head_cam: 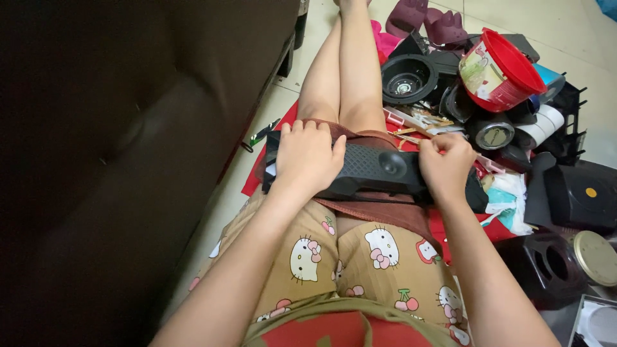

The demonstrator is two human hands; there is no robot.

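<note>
Our left hand (307, 157) hid one end of the black bar-shaped speaker (376, 168); our right hand (445, 168) hid the other.

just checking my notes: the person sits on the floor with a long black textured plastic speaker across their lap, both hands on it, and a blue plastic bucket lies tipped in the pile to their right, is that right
Not quite: the tipped plastic bucket is red, not blue, as the head view shows. The rest holds: the long black textured plastic speaker lies across the lap, with the left hand and right hand on it.
</note>
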